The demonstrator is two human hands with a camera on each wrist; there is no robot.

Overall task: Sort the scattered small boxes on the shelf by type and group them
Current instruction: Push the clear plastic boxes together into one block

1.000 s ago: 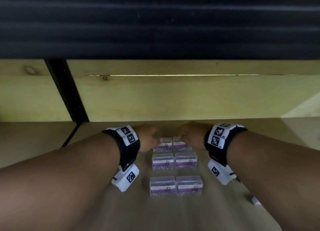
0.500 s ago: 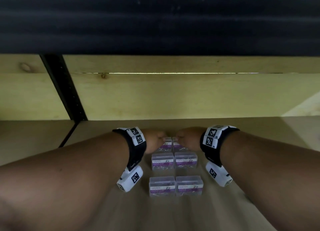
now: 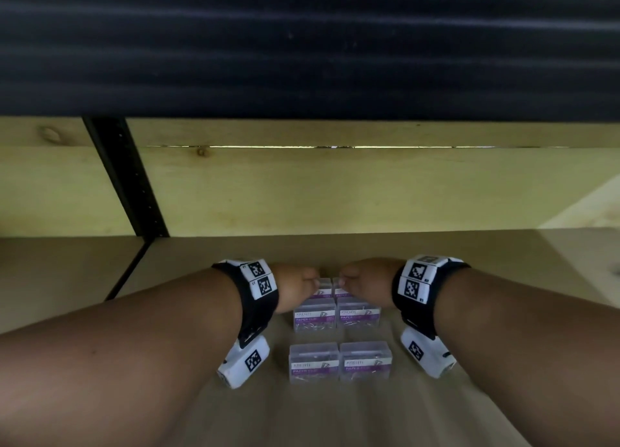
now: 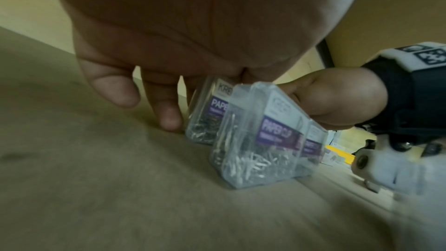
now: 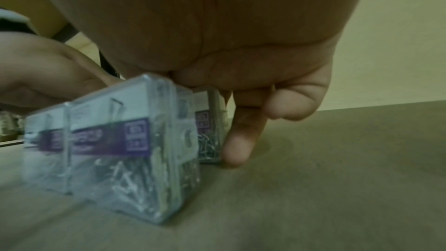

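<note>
Six clear paper clip boxes with purple labels stand in two columns on the wooden shelf (image 3: 503, 279). My left hand (image 3: 298, 284) grips the back-left box (image 3: 322, 287), thumb on top and fingers (image 4: 166, 114) down its outer side to the shelf. My right hand (image 3: 360, 284) grips the back-right box (image 3: 339, 290) the same way, its fingers (image 5: 236, 140) beside the box (image 5: 208, 131). The two back boxes stand side by side just behind the middle pair (image 3: 314, 319) (image 3: 359, 316). The front pair (image 3: 313, 362) (image 3: 365, 361) sits nearer me, a gap away.
A pale wooden back wall (image 3: 335, 191) rises just behind the hands. A black metal upright (image 3: 127, 178) stands at the left. A dark shelf underside (image 3: 302, 44) hangs overhead. Bare shelf board (image 3: 84, 272) lies to the left.
Both hands have drawn closer together over the two back boxes, so less of those boxes shows. The middle and front pairs have not moved.
</note>
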